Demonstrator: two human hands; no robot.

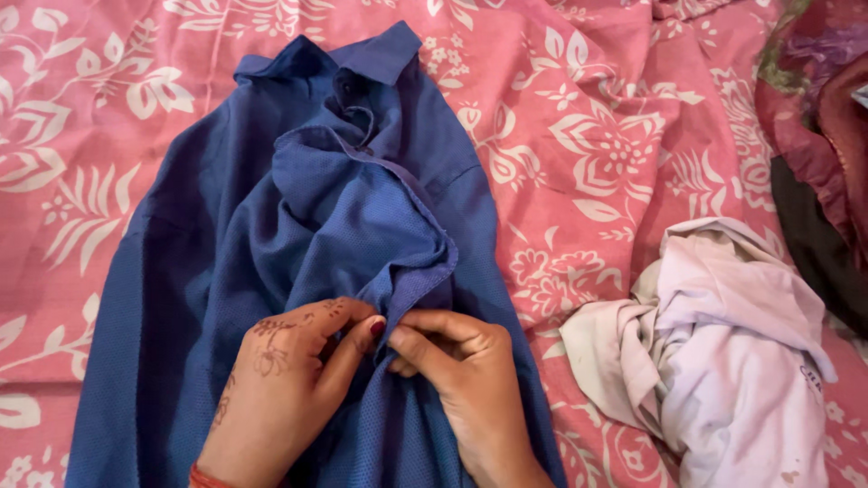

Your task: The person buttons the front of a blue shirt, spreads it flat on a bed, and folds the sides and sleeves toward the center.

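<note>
1. Closest to the camera are the person's two hands, low in the middle of the view. The left hand [289,389] has brown drawn patterns on its back, red nail paint, and a red bangle at the wrist.
2. The left hand pinches the front edge of the blue shirt [226,271] between thumb and fingers. Its grip is closed on the cloth.
3. The right hand [461,370] sits just beside it, fingertips touching the left thumb. Its fingers are also closed on the same shirt edge.
4. The blue shirt lies spread out flat on the bed, under both hands. Its front flap is bunched up in soft folds just above the hands.
5. To the right of the hands, near the shirt but not touching it, lies a crumpled pale lilac cloth [732,361] with some dirty marks.
6. Farther up, the shirt's collar [362,54] points toward the top of the view.
7. Under everything is a pink bedsheet [597,117] with white leaf and flower shapes.
8. Far off at the top right corner sits a heap of dark red cloth [814,99].
</note>
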